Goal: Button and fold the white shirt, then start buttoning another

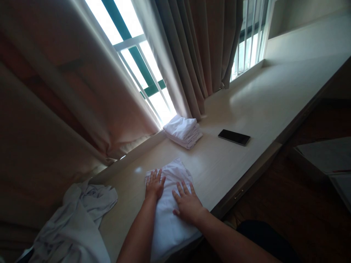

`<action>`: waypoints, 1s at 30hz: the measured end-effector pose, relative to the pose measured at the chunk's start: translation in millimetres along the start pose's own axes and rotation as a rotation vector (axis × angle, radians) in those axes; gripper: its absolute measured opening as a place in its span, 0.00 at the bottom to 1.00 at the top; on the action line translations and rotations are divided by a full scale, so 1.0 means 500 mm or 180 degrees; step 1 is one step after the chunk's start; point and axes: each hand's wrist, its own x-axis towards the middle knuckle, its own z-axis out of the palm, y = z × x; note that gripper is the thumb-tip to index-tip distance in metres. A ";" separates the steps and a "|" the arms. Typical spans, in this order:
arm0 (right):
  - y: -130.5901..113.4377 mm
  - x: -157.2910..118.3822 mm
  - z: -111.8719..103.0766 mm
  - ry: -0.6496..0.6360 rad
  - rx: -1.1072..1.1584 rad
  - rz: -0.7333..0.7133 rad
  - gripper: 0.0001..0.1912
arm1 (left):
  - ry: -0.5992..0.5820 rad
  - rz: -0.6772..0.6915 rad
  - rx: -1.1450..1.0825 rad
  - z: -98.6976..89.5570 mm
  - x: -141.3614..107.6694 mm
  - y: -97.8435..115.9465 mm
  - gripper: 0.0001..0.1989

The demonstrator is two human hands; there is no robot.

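Observation:
A white cloth (170, 230), folded into a long strip, lies along the pale counter in front of me. My left hand (155, 185) rests flat on its left side near the far end, fingers spread. Lower and to the right, my right hand (188, 204) also presses on the cloth with its fingers apart. Neither hand grips anything. Beyond the far end of the strip sits a neat stack of folded white cloth (183, 130). Whether the strip is a garment or a sheet, I cannot tell.
A crumpled heap of white cloth (74, 223) lies at the left. A black phone (234, 137) is on the counter (263, 98) to the right of the stack. Curtains (189, 51) hang along the window side. The counter's front edge runs diagonally at the right, with drawers below.

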 end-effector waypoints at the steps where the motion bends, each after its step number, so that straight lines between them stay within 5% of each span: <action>1: -0.001 -0.004 0.001 -0.0006 0.0029 -0.0124 0.41 | 0.0014 -0.0030 -0.0004 0.002 -0.011 -0.014 0.30; 8: -0.023 -0.025 0.022 -0.0277 0.0252 -0.0953 0.40 | 0.0207 -0.0181 -0.0409 0.018 -0.088 -0.132 0.29; 15: -0.053 -0.015 0.024 -0.0138 0.0230 -0.1084 0.36 | 0.0939 -0.0013 -0.1275 -0.018 -0.194 -0.192 0.27; 19: -0.067 0.004 0.039 0.0337 0.0228 -0.1044 0.35 | 0.0606 0.0110 -0.0790 -0.008 -0.270 -0.243 0.27; 24: -0.055 0.027 0.086 -0.0069 0.0157 -0.0592 0.41 | 0.0181 -0.0293 -0.0457 0.027 -0.298 -0.279 0.28; 30: -0.058 0.035 0.111 -0.0182 0.0042 -0.0563 0.42 | 0.0031 -0.0317 -0.0351 0.019 -0.298 -0.276 0.28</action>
